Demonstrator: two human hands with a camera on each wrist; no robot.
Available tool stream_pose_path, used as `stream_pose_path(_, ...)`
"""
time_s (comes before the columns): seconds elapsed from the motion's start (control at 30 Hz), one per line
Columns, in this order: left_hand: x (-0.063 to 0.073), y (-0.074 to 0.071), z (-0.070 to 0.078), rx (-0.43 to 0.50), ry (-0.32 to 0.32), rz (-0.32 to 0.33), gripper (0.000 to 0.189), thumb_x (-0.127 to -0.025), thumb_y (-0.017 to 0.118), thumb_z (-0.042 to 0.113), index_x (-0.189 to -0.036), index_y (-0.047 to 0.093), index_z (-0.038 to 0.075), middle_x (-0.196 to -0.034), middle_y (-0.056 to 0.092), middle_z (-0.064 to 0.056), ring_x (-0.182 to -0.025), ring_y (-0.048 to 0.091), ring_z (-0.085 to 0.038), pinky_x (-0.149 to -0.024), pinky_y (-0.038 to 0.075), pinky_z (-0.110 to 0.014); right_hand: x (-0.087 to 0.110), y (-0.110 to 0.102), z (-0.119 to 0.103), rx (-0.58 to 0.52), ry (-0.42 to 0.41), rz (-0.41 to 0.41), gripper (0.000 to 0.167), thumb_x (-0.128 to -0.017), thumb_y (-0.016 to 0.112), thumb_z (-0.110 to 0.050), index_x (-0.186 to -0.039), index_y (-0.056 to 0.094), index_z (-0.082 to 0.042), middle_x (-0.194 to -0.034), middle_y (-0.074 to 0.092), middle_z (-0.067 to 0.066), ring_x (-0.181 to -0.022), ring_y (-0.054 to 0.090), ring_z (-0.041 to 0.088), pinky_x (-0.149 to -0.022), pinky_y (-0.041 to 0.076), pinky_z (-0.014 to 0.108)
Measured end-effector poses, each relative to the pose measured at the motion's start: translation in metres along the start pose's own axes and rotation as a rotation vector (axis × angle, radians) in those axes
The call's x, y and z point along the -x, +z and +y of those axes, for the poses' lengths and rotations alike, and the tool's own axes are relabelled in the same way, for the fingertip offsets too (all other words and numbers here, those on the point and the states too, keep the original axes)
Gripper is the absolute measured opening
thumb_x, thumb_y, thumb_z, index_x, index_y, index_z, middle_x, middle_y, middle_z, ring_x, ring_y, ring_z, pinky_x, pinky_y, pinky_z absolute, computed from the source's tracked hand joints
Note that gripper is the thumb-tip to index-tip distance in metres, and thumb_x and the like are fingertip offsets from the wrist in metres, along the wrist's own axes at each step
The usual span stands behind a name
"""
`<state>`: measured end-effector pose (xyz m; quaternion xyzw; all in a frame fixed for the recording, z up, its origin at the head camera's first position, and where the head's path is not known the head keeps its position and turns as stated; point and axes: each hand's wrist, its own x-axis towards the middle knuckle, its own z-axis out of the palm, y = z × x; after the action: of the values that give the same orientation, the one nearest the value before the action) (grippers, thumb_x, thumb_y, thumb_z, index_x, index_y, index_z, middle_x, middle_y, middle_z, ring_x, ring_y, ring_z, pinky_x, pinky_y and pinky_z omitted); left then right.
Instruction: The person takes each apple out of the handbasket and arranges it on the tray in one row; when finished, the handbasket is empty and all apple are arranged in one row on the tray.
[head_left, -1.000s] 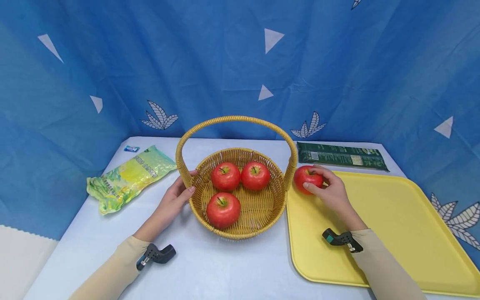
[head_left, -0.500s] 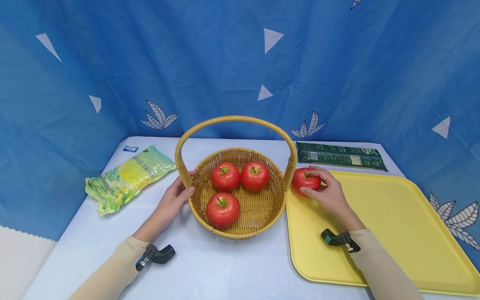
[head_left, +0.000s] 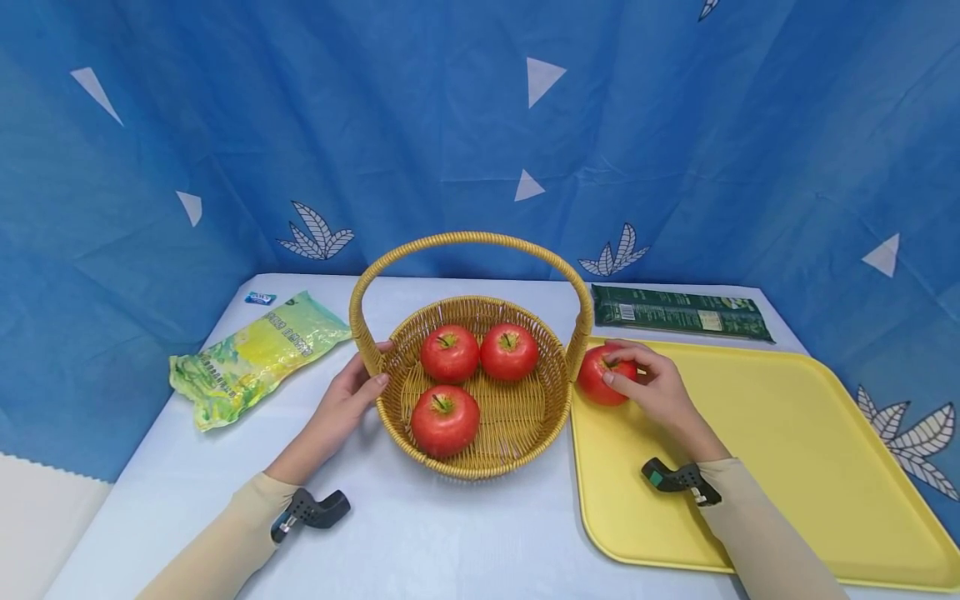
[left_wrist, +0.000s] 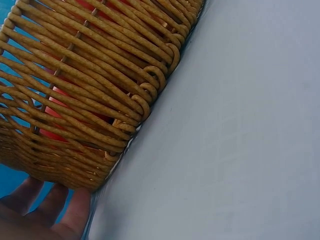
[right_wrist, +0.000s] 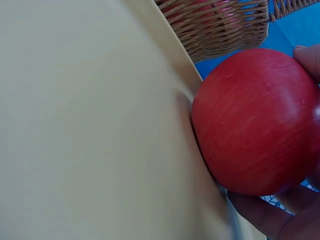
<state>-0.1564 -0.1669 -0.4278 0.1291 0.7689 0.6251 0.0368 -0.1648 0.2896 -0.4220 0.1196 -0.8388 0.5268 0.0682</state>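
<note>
One hand on the basket, the other gripping an apple beside it

Nearest are two beige sleeves [head_left: 217, 542], each with a small black device [head_left: 318, 508] at the wrist, over a white table [head_left: 450, 550]. At the right, a yellow tray [head_left: 750, 475] reaches from the near part of the table to just short of the far side.

The left hand [head_left: 341, 412] holds the left side of the basket [head_left: 476, 473], thumb and fingers about the foot of its tall, arched handle. The basket stands upright on the table. Inside, the front apple [head_left: 446, 425] sits toward the left.

The right hand [head_left: 663, 387] grips the held apple [head_left: 597, 382], thumb on the near side and fingers over the far side. This apple is just beside the basket's right wall, at the tray's left edge; whether it rests on the tray, I cannot tell.

Farther back in the basket, two rear apples [head_left: 510, 354] sit side by side, stems up.

A yellow-green bag [head_left: 258, 358] lies left of the basket. Beyond the tray lies a dark green pack [head_left: 678, 312]; at the far left, a small blue packet [head_left: 260, 298]. Behind everything hangs a blue curtain [head_left: 420, 100] with white triangles and leaves.
</note>
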Motion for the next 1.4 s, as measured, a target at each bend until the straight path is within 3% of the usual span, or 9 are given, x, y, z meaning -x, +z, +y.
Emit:
stream_pose_path(0.8, 0.002, -0.001, -0.001, 0.005, 0.005, -0.006, 0.050, -0.107, 0.050, 0.016, -0.155, 0.038, 0.007, -0.161, 0.038, -0.025, -0.145, 0.040, -0.044, -0.099, 0.045, -0.009, 0.001, 0.002, 0.000, -0.042, -0.005, -0.010, 0.026, -0.092, 0.070, -0.002, -0.116, 0.066, 0.009, -0.148, 0.051, 0.029, -0.120, 0.051, -0.007, -0.085, 0.056, 0.012)
stream_pose_path(1.03, 0.002, -0.001, -0.002, 0.015, 0.001, -0.007, 0.050, -0.107, 0.050, 0.016, -0.154, 0.038, 0.007, -0.161, 0.037, -0.024, -0.146, 0.040, -0.043, -0.099, 0.045, -0.009, 0.000, -0.001, -0.004, -0.054, 0.003, 0.009, 0.032, -0.093, 0.070, -0.003, -0.122, 0.064, 0.009, -0.148, 0.050, 0.030, -0.122, 0.051, -0.008, -0.089, 0.054, 0.009)
stream_pose_path(1.1, 0.002, -0.001, -0.002, 0.017, 0.001, -0.008, 0.050, -0.107, 0.050, 0.016, -0.154, 0.038, 0.007, -0.161, 0.037, -0.024, -0.147, 0.039, -0.043, -0.100, 0.045, -0.009, 0.001, -0.003, -0.006, -0.066, 0.015, 0.021, 0.035, -0.094, 0.070, -0.004, -0.125, 0.062, 0.009, -0.148, 0.052, 0.025, -0.122, 0.052, -0.008, -0.090, 0.053, 0.009)
stream_pose_path(1.2, 0.002, 0.000, -0.002, 0.018, 0.002, -0.007, 0.050, -0.107, 0.050, 0.016, -0.154, 0.038, 0.007, -0.162, 0.037, -0.024, -0.147, 0.039, -0.043, -0.100, 0.045, -0.009, 0.000, -0.007, -0.012, -0.083, -0.003, 0.041, 0.037, -0.094, 0.068, -0.002, -0.127, 0.059, 0.013, -0.142, 0.061, 0.005, -0.121, 0.054, -0.008, -0.091, 0.053, 0.009)
stream_pose_path(1.3, 0.001, 0.000, -0.001, 0.015, 0.003, -0.004, 0.050, -0.106, 0.050, 0.015, -0.154, 0.038, 0.007, -0.162, 0.037, -0.024, -0.147, 0.039, -0.044, -0.099, 0.045, -0.010, -0.001, -0.014, -0.021, -0.092, -0.063, 0.069, 0.035, -0.094, 0.065, 0.004, -0.126, 0.057, 0.017, -0.132, 0.063, -0.016, -0.120, 0.057, -0.009, -0.094, 0.052, 0.010)
stream_pose_path(1.4, 0.001, 0.000, -0.001, 0.014, 0.002, -0.006, 0.050, -0.107, 0.050, 0.015, -0.154, 0.038, 0.008, -0.162, 0.036, -0.023, -0.147, 0.039, -0.044, -0.099, 0.046, -0.010, 0.001, -0.023, -0.037, -0.105, -0.130, 0.103, 0.032, -0.093, 0.062, 0.009, -0.124, 0.057, 0.017, -0.128, 0.064, -0.022, -0.118, 0.061, -0.007, -0.095, 0.051, 0.010)
